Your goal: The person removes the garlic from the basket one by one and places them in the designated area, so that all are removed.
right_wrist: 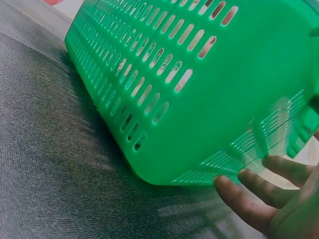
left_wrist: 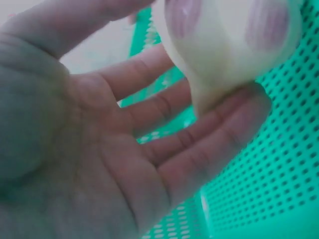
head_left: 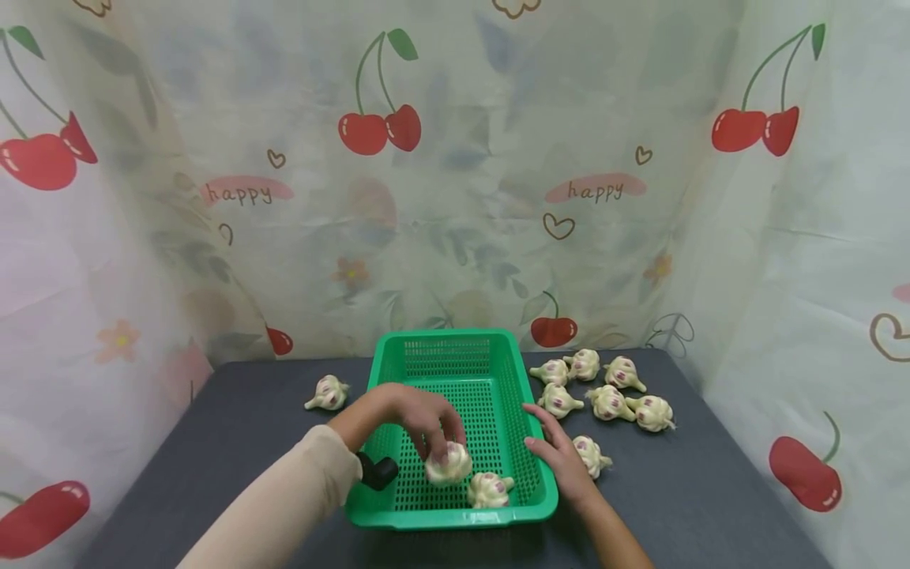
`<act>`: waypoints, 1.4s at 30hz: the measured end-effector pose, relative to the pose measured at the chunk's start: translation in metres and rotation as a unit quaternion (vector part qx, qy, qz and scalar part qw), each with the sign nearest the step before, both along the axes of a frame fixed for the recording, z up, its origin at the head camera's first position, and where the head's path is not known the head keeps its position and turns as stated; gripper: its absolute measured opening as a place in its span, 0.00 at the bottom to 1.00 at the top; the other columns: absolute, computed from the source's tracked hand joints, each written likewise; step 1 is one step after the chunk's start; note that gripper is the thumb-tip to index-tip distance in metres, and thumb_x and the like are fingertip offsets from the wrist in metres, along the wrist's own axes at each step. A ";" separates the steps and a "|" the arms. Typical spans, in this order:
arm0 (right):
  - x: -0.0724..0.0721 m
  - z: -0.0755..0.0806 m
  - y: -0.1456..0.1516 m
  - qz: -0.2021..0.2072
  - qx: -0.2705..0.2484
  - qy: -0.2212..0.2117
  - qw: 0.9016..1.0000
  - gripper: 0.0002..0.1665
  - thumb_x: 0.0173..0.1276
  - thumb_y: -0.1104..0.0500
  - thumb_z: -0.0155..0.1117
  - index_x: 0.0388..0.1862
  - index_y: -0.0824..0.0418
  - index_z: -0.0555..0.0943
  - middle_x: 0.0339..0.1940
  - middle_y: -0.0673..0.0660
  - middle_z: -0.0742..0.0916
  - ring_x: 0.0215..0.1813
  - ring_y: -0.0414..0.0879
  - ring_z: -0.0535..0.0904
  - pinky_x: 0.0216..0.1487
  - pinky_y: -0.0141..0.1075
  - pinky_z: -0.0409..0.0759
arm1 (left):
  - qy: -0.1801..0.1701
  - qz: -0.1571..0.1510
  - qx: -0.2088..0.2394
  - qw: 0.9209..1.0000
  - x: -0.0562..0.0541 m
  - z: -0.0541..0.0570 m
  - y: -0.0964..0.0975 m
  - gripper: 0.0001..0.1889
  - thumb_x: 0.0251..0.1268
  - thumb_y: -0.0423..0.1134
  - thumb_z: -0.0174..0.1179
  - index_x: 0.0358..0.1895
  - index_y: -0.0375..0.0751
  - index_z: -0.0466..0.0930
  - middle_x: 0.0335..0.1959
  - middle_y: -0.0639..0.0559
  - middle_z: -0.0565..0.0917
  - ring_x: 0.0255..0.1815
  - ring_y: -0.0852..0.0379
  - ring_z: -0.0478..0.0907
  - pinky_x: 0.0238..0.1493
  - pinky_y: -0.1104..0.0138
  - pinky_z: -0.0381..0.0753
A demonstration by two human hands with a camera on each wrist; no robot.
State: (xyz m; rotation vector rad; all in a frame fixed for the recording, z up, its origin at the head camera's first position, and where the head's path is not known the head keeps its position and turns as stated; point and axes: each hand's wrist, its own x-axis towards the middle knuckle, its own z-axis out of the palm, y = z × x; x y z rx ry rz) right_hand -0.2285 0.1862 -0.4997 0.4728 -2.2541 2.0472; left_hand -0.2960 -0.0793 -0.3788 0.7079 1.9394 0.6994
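Observation:
Inside the green plastic basket (head_left: 448, 519), my left hand (head_left: 430, 420) grips a garlic bulb (head_left: 451, 466) from above. The left wrist view shows this bulb close up, its stem end against my curled fingers (left_wrist: 209, 134). A second garlic bulb (head_left: 487, 491) lies on the basket floor near the front right corner. My right hand (head_left: 565, 465) is at the basket's right wall with fingers extended by the rim. In the right wrist view, those fingertips (right_wrist: 227, 186) are near the outer wall; whether they touch it, I cannot tell.
On the dark tabletop (head_left: 213, 474), several garlic bulbs (head_left: 611, 401) are grouped right of the basket. A nearer bulb (head_left: 590, 456) lies beside my right hand, and another (head_left: 329, 393) is left of the basket. A cherry-printed curtain (head_left: 462, 237) surrounds the table.

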 end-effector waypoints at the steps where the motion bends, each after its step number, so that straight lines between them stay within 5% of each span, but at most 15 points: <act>1: 0.000 0.000 0.000 0.000 0.001 0.000 1.000 0.30 0.73 0.64 0.52 0.73 0.63 0.62 0.64 0.72 0.73 0.60 0.59 0.71 0.52 0.38 0.74 | 0.002 0.001 0.019 1.000 -0.001 0.002 -0.003 0.16 0.56 0.31 0.66 0.50 0.42 0.81 0.44 0.47 0.81 0.40 0.55 0.80 0.44 0.57 0.81; 9: 0.000 0.000 0.001 0.000 0.000 -0.001 1.000 0.30 0.73 0.64 0.52 0.73 0.64 0.62 0.65 0.72 0.72 0.61 0.59 0.70 0.52 0.38 0.74 | 0.084 -0.012 0.086 0.993 -0.005 0.017 -0.030 0.18 0.53 0.40 0.69 0.49 0.46 0.83 0.47 0.52 0.81 0.45 0.53 0.77 0.43 0.60 0.79; 20: 0.002 0.001 -0.001 -0.012 0.004 0.001 1.000 0.30 0.72 0.65 0.53 0.72 0.63 0.63 0.66 0.70 0.71 0.62 0.58 0.69 0.53 0.37 0.72 | 0.030 0.050 0.191 0.980 -0.013 0.025 -0.068 0.23 0.56 0.37 0.69 0.55 0.39 0.77 0.50 0.43 0.79 0.45 0.48 0.77 0.48 0.56 0.78; 30: 0.003 0.001 -0.001 -0.009 0.000 -0.001 1.000 0.30 0.73 0.65 0.52 0.73 0.63 0.63 0.67 0.71 0.70 0.62 0.59 0.68 0.53 0.37 0.73 | 0.059 0.172 0.347 0.920 -0.021 0.021 -0.119 0.21 0.61 0.31 0.62 0.57 0.36 0.71 0.55 0.39 0.73 0.50 0.45 0.76 0.53 0.49 0.75; 37: 0.003 0.002 0.000 -0.008 0.002 -0.003 1.000 0.30 0.73 0.64 0.51 0.73 0.63 0.62 0.67 0.70 0.70 0.63 0.59 0.68 0.53 0.38 0.73 | 0.106 0.247 0.377 0.887 -0.021 0.005 -0.145 0.19 0.65 0.27 0.58 0.58 0.38 0.70 0.56 0.42 0.72 0.48 0.51 0.78 0.49 0.56 0.79; 42: 0.003 0.002 -0.002 -0.011 0.004 -0.002 1.000 0.30 0.72 0.65 0.52 0.73 0.63 0.63 0.66 0.71 0.71 0.61 0.58 0.69 0.53 0.38 0.73 | 0.136 0.316 0.375 0.861 -0.020 -0.017 -0.167 0.21 0.68 0.28 0.58 0.62 0.32 0.66 0.56 0.41 0.70 0.46 0.55 0.79 0.48 0.61 0.79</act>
